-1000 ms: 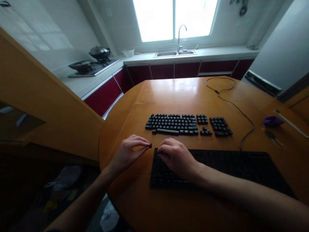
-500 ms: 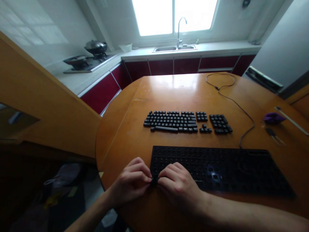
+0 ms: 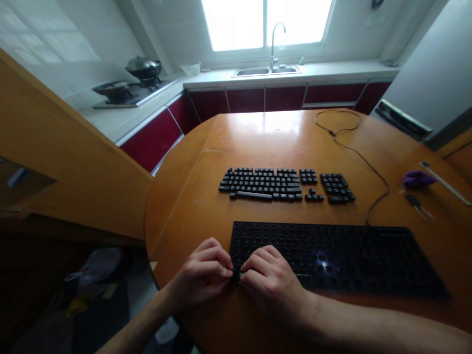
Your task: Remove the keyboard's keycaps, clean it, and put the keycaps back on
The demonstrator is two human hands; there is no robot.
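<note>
A black keyboard base [image 3: 354,255], stripped of its keycaps, lies on the wooden table in front of me. At its near left corner my left hand [image 3: 206,270] and my right hand [image 3: 273,282] meet from either side, fingers closed in a pinch. Between their fingertips is a small dark keycap [image 3: 236,274], partly hidden and hard to make out against the black base. Beyond the base, loose black keycaps [image 3: 261,181] lie on the table in keyboard order, with the long space bar [image 3: 254,196] in the nearest row.
The keyboard's cable [image 3: 363,157] runs to a loop at the table's far right. Near the right edge lie a purple cloth-like item [image 3: 418,179], a small wire-ended tool [image 3: 418,205] and a thin pale rod [image 3: 446,184]. A wooden panel [image 3: 73,147] stands left of the table [image 3: 191,196].
Both hands stay at the base's near left corner, fingers still pinched, with only a very slight shift. The view has tilted a little; the keycaps and base have not moved.
</note>
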